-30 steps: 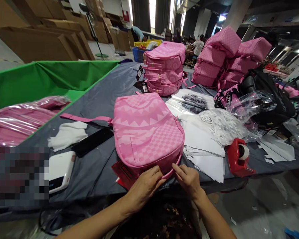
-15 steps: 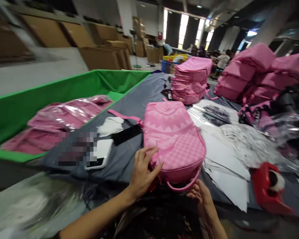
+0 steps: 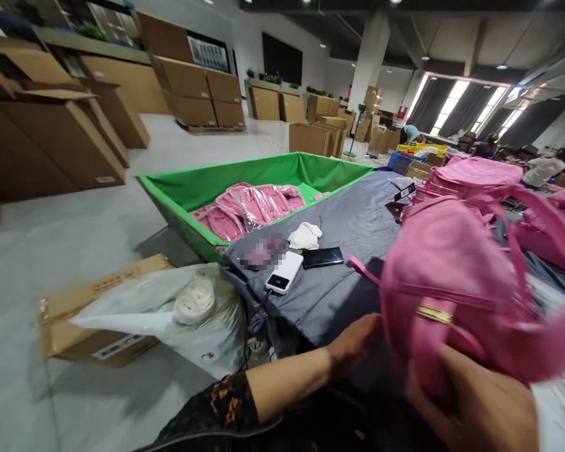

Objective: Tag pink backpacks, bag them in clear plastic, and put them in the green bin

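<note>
A pink backpack (image 3: 447, 257) is raised and tilted at the right, blurred by motion, with its straps hanging to the right. My right hand (image 3: 484, 402) is closed around its pink handle, close to a gold-coloured metal clip. Beside the bag's lower left side is my left hand (image 3: 358, 342); its fingers are smeared and partly hidden at the bag's edge, so their grip cannot be made out. On the grey cloth-covered table (image 3: 353, 194), left of the bag, lie a black phone (image 3: 322, 257), a white power bank (image 3: 285, 272) and a crumpled white cloth (image 3: 305, 236).
Beyond the table's left edge stands a green fabric bin (image 3: 183, 188) with plastic-wrapped pink bags (image 3: 258, 204). A plastic sack (image 3: 169, 307) and a cardboard box (image 3: 117, 351) sit on the floor. More pink backpacks (image 3: 480, 171) are stacked behind. A person (image 3: 410, 133) bends far back.
The backpack, lying flat before, is now lifted and turned at the right. My right hand has taken hold of its handle. The view has swung left.
</note>
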